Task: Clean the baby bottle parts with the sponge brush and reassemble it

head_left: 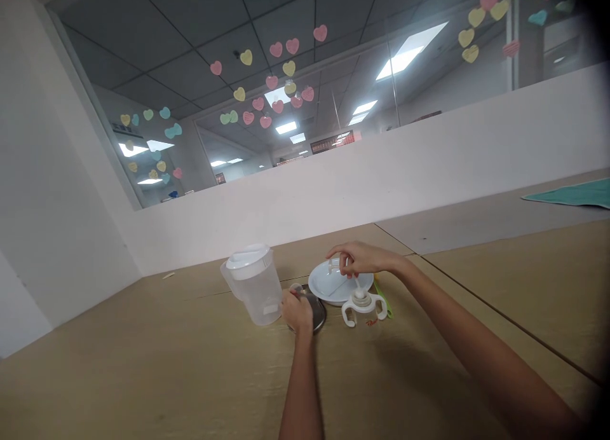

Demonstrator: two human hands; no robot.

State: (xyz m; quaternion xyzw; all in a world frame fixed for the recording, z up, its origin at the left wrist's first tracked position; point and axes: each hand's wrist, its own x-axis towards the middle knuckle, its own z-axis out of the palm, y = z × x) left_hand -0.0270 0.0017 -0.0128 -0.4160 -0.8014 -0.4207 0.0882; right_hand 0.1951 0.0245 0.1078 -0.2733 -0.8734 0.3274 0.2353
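Note:
My left hand (296, 311) is closed at the near left edge of a dark round dish-like thing (318, 311). A small clear rounded piece (297, 288) shows above its fingers; I cannot make out what the grip holds. Over a white plate (324, 287), my right hand (361, 259) bends its fingers round a small clear plastic piece (332, 266). Just below that hand stands a sippy bottle (365, 309) with two white handles, a white top and red print. Left of my left hand is an upright clear plastic pitcher (261, 294) with a white lid.
A green-handled utensil (385, 300) lies beside the plate, partly hidden. A teal cloth (572, 193) rests at the far right. Seams run across the brown tabletop (190, 370). Behind it rises a white wall (305, 195) with windows bearing heart-shaped notes.

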